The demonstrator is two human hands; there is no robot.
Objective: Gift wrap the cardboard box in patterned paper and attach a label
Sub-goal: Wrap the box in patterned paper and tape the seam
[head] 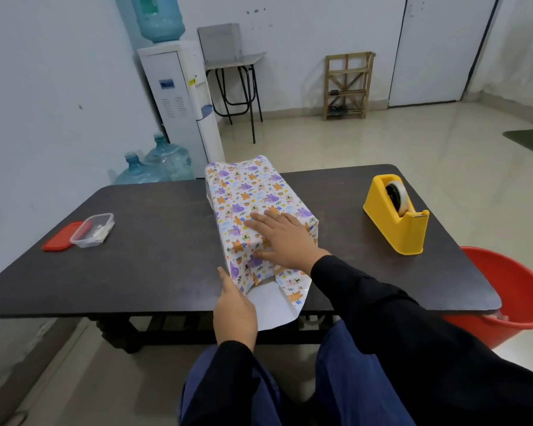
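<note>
Wrapped box [253,195]: a long block lying flat at the middle of the table [151,256], running lengthwise from its far edge to its near edge.
Paper [293,292]: glossy white with purple and orange cartoon animals, covering the box all round.
Far end: loose, crumpled, at the table's far edge.
Near end: unfolded, with flaps spread, the white inside showing, overhanging the table's near edge.

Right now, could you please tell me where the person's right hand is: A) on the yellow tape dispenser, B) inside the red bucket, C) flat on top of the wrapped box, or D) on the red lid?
C: the right hand rests flat, palm down, on the patterned top of the wrapped box.
</note>
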